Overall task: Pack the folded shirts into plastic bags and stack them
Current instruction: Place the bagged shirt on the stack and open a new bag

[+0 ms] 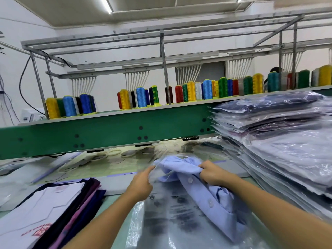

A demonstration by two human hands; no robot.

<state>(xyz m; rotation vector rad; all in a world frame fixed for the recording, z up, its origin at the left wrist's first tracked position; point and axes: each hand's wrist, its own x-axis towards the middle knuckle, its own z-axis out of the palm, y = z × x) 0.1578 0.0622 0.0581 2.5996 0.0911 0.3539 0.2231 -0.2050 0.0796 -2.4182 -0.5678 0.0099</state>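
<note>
the shirt (203, 189) is pale blue, plain, w/ white buttons. the bag (167, 218) is clear w/ blurry black print. the pile (41, 212) on the left: white top w/ red print, then black, pink, purple & navy edges. the bagged stack (287, 141): navy on top, pale lilac-ish lower. machine beam (107, 131) is green w/ black dots. thread cones (141, 97): yellow, blue, green, red, white.
</note>
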